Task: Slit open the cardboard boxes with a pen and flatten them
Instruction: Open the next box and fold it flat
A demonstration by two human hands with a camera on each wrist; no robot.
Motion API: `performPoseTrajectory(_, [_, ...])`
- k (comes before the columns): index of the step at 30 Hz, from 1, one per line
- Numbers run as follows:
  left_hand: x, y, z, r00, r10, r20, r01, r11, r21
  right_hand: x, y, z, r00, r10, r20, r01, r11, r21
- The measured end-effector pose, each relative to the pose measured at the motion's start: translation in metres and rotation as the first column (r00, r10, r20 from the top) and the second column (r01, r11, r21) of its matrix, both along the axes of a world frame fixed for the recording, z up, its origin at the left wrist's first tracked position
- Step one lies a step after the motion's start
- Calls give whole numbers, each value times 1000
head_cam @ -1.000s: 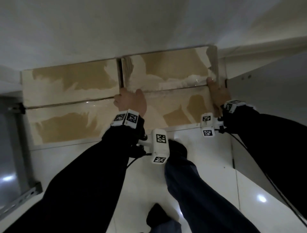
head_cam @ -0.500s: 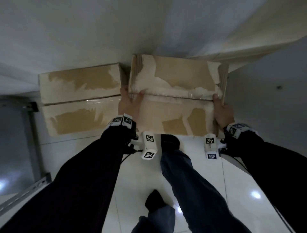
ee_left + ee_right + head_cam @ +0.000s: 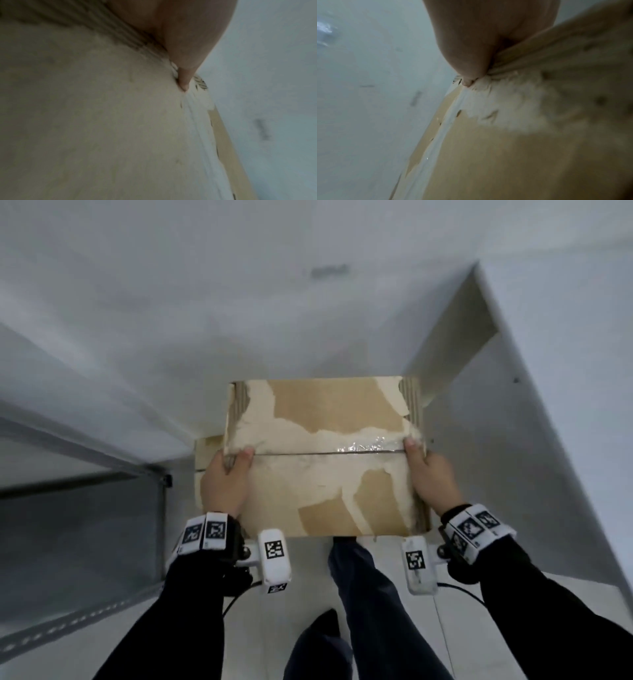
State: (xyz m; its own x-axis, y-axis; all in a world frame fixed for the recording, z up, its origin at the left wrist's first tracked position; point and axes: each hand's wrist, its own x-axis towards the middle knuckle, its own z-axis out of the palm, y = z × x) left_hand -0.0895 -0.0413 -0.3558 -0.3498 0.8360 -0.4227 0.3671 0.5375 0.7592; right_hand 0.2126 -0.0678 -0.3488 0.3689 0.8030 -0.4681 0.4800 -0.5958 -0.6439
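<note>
— Where do you reckon you're standing?
— In a plain storeroom or back room, by the look of it: bare white wall (image 3: 205, 285), glossy white floor tiles (image 3: 308, 583), a grey perforated metal rack (image 3: 78, 529) at your left, worn cardboard boxes (image 3: 322, 453).

Nothing legible anywhere: the cardboard box (image 3: 322, 453) shows only torn paper and clear tape, and the white wrist tags (image 3: 274, 549) carry black-and-white square code patterns, no letters or numbers that can be read.
</note>
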Motion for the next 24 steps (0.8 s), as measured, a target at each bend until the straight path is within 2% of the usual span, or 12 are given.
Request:
performPoseTrajectory(6, [14,-38,164,993,-116,-37,121,973,197,15,-54,152,993,43,109,-64,977,205])
performPoseTrajectory(11, [54,-51,256,973,-229,-11,218,913,344,51,-102,238,993,-32,114,-11,935,355])
performPoseTrajectory(14, [97,-59,287,954,-301,-5,279,880,385,87,-130,266,988,-115,105,66,919,389])
performPoseTrajectory(17, [153,-58,302,923,-385,16,348,851,393,132,-156,285,976,-189,104,134,910,393])
performPoseTrajectory(24, [313,-41,301,862,-508,6,476,812,336,275,-186,302,976,-209,60,181,933,310])
